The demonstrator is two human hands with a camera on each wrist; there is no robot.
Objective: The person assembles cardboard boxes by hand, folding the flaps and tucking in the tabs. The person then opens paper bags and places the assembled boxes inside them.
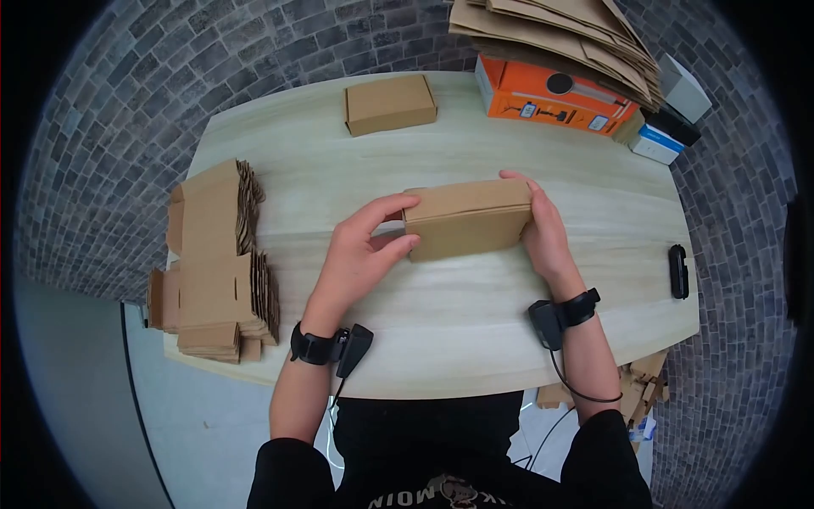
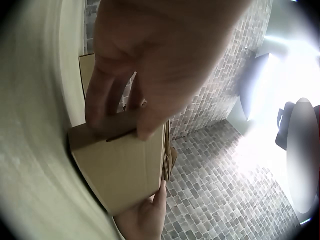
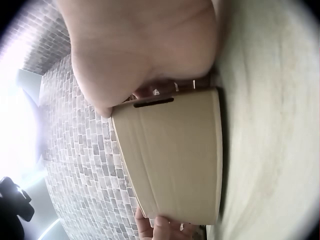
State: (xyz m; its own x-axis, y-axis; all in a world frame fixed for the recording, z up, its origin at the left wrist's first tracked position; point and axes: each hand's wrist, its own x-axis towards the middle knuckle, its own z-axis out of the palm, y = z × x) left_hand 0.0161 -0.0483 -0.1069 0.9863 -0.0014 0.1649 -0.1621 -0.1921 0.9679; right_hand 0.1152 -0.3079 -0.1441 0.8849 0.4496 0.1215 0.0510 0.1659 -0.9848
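A closed brown cardboard box (image 1: 466, 222) stands on its long side near the middle of the table, between both hands. My left hand (image 1: 358, 246) grips its left end, thumb low at the near face and index finger up at the top edge. At the right end, my right hand (image 1: 547, 227) holds the box with its fingers behind the far corner. In the left wrist view, the left thumb (image 2: 146, 125) presses by a dark slot on the box. The right wrist view shows another slot (image 3: 154, 102) beside the right hand, whose fingers are partly hidden behind the box.
Another closed box (image 1: 390, 103) lies at the back of the table. Stacks of flat cardboard blanks (image 1: 212, 280) stand at the left edge. At the back right, an orange box (image 1: 551, 97) carries more flat cardboard (image 1: 564, 38). A small black object (image 1: 678, 271) lies by the right edge.
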